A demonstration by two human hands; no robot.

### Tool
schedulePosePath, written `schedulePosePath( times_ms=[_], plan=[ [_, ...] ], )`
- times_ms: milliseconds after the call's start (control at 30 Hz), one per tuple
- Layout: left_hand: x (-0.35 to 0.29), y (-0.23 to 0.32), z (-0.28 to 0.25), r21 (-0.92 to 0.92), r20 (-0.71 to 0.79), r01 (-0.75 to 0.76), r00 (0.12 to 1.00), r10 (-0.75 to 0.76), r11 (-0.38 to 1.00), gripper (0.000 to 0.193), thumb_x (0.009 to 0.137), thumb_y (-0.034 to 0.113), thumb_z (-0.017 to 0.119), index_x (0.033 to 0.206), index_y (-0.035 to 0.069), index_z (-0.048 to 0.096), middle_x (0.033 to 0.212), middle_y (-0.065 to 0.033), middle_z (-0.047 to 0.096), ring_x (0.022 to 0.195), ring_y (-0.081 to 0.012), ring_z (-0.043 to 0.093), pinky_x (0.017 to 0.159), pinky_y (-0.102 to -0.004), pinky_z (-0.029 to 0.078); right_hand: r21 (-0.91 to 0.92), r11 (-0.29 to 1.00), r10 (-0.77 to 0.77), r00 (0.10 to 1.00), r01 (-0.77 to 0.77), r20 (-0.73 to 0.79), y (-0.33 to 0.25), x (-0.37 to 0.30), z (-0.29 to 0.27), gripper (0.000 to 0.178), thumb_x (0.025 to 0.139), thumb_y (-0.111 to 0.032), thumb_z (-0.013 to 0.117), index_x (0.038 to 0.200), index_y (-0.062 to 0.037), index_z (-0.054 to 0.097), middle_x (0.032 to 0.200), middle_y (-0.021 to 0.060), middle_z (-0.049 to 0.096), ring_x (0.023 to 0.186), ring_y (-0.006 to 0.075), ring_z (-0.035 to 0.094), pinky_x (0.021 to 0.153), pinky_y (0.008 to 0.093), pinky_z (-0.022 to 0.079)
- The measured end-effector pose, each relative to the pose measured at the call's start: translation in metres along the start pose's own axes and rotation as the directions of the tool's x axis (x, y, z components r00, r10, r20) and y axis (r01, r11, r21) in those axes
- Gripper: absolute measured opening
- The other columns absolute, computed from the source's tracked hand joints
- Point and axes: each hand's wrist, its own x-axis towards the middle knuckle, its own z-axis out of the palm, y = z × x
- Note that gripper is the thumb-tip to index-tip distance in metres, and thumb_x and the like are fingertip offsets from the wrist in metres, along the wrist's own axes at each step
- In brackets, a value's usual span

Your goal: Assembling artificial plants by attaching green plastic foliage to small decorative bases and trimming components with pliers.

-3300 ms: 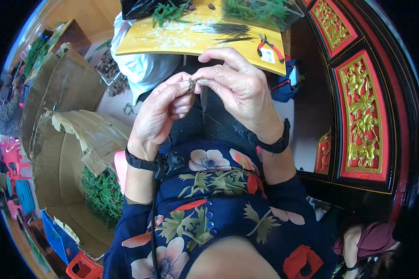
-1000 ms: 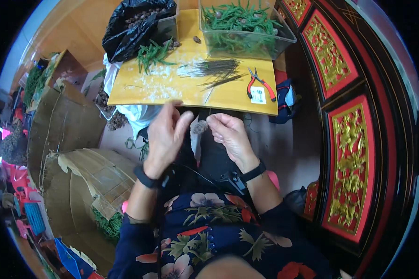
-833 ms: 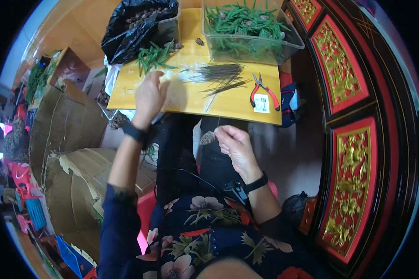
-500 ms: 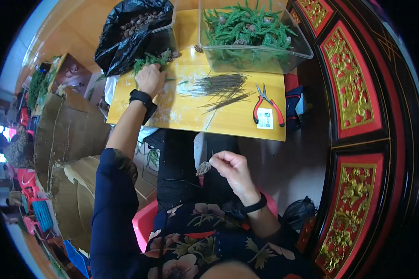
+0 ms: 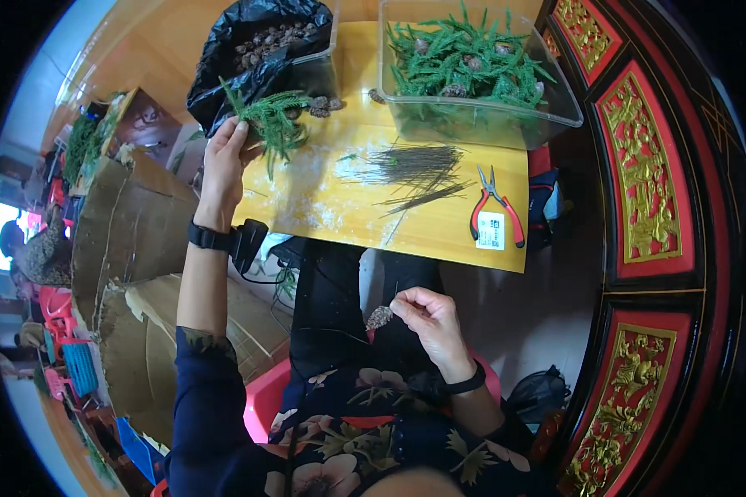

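Left hand lifted green sprig; right hand pinches cone — clear bin holds sprigs.

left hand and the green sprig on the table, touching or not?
Touching. The head view shows the left hand closed on the green sprig, fingers wrapped around its stem end beside the black bag.

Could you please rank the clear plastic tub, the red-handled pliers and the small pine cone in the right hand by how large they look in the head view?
1. clear plastic tub
2. red-handled pliers
3. pine cone, clearly smallest, though nearer the camera.
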Motion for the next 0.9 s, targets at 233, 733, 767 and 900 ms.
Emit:
schedulePosePath(
  times_ms=[233,733,767,900],
  plan=[
    [-0.035,0.0,0.015,-0.006,-0.115,-0.082,0.99,0.081,0.997,0.025,0.095,0.015,0.054,0.119,0.008,0.052,0.095,-0.0028,0.066,0.075,-0.0053,0.059,0.064,-0.0181,0.044,-0.04,0.998,0.044,0.998,-0.046,-0.055,-0.001,0.008,0.0,0.006,0.087,-0.008,0.066,0.088,-0.0019,0.065,0.072,-0.0062,0.056,0.061,-0.0005,0.044,0.053,0.0151,0.033],
    [-0.077,0.012,0.01,-0.365,0.123,0.254,0.967,-0.224,0.896,0.019,0.092,0.014,0.056,0.11,0.008,0.056,0.076,-0.0003,0.058,0.056,-0.0028,0.049,0.044,-0.0155,0.034,-0.533,0.255,-0.699,0.535,0.807,0.475,-0.093,0.117,0.075,0.006,0.076,0.002,0.068,0.078,-0.0006,0.063,0.108,0.0139,0.061,0.073,0.0158,0.061,0.065,0.0241,0.048],
    [-0.079,0.011,0.008,-0.437,0.152,0.311,0.95,-0.271,0.844,0.019,0.092,0.014,0.056,0.11,0.007,0.056,0.077,-0.0002,0.058,0.056,-0.003,0.048,0.043,-0.0152,0.033,-0.53,0.148,-0.676,0.476,0.835,0.563,-0.093,0.125,0.077,0.007,0.075,0.001,0.069,0.078,-0.0008,0.063,0.108,0.0146,0.061,0.074,0.0177,0.062,0.066,0.0246,0.048],
    [-0.087,0.009,0.006,-0.576,0.238,0.419,0.908,-0.346,0.703,0.023,0.093,0.016,0.056,0.114,0.006,0.055,0.079,-0.0001,0.058,0.054,-0.0042,0.048,0.043,-0.0152,0.034,-0.524,0.227,-0.605,0.54,0.821,0.585,-0.085,0.139,0.079,0.007,0.076,0.0,0.07,0.081,-0.0011,0.065,0.105,0.0152,0.062,0.078,0.0177,0.062,0.067,0.0238,0.048]
  ],
)
